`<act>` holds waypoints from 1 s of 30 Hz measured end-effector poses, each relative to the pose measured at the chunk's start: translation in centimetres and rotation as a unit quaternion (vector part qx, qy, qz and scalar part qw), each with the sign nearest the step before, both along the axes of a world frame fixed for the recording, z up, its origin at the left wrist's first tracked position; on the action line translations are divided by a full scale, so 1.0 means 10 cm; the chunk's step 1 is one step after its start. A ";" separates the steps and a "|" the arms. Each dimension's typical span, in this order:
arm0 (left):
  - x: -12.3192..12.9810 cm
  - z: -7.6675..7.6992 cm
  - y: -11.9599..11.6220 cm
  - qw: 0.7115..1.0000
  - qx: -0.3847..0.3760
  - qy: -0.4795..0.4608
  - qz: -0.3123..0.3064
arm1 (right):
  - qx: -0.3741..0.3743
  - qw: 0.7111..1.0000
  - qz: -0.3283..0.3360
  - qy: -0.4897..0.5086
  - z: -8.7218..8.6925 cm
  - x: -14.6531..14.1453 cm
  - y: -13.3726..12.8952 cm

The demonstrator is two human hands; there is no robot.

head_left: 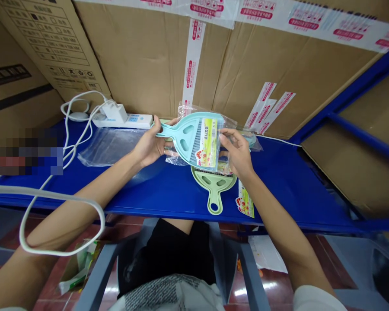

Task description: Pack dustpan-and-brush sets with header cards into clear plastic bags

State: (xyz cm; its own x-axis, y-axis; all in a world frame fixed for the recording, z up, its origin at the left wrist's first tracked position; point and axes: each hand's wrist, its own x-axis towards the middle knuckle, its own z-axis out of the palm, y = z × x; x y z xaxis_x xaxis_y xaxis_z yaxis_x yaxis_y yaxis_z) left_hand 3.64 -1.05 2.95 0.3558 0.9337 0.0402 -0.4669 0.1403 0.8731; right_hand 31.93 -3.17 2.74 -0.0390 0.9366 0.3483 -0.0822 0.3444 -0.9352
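Note:
A light blue dustpan (184,131) with a grey-bristled brush in it is held above the blue table (149,194). My left hand (152,144) is closed round its handle at the left. At its right edge, the fingers of my right hand (236,151) pinch the dustpan's side, by a yellow-green printed card (208,140). Clear plastic film shows around the dustpan. Below it a green dustpan (215,185) lies on the table, its handle towards me and its upper part hidden. Another printed card (245,202) lies to its right, near the front edge.
Clear plastic bags (108,147) lie at the left, in front of a white power strip (139,121) with plugs. White cables (65,198) loop over the left side. Another blue item (251,139) in film is behind my right hand. A cardboard wall (142,56) stands at the back.

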 end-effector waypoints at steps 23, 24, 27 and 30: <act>-0.03 -0.10 -0.04 0.990 0.034 0.126 -0.060 | -0.062 0.997 0.041 0.035 0.01 -0.02 -0.03; -0.04 -0.10 -0.03 0.988 0.033 0.142 -0.051 | -0.058 0.997 0.035 0.036 0.00 -0.02 -0.02; -0.08 -0.10 0.00 0.988 0.052 0.146 -0.008 | -0.061 0.997 0.031 0.042 0.00 -0.03 -0.01; -0.09 -0.07 0.01 0.992 0.069 0.098 0.030 | -0.077 0.995 0.034 0.057 0.01 -0.06 -0.05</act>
State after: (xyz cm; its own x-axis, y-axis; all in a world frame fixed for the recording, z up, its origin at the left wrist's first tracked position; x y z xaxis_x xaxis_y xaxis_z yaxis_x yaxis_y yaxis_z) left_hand 2.76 -0.97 2.24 0.3125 0.9441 0.1048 -0.2893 -0.0105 0.9572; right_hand 31.33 -3.65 2.80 -0.0725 0.9758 0.2065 -0.2092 0.1876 -0.9597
